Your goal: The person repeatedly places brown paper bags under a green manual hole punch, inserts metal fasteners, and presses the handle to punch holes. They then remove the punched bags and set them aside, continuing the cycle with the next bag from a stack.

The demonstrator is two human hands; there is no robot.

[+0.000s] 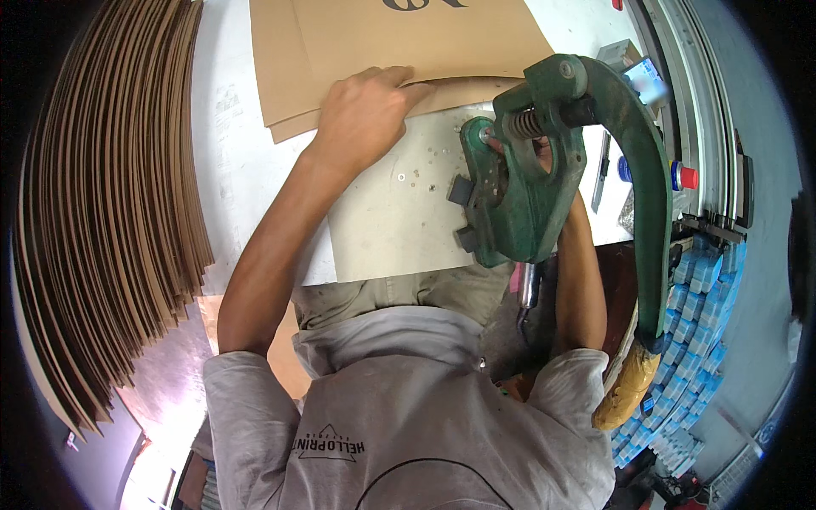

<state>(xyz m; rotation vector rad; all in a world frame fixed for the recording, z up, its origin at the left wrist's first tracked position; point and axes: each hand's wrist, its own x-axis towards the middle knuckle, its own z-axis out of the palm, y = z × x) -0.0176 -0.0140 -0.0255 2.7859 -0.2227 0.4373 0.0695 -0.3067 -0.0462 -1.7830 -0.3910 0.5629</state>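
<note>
A large flat brown paper bag (365, 38) with dark print lies at the far side of the table. Its near edge gapes a little, showing a dark slit between two layers. My left hand (365, 115) is on that near edge, fingers bent over the upper layer and thumb beside the slit. A green hand-lever press (531, 187) stands right of my left hand. My right hand (544, 153) reaches up behind it; the press covers most of this hand, so what its fingers hold is hidden.
Pale board (399, 221) with small round bits lies before me. Upright brown sheets (110, 204) line the left. The press's long lever (654, 195) curves down on the right, near a cutter knife (601, 170), a red-capped can (687, 177) and blue-white stacks (688, 331).
</note>
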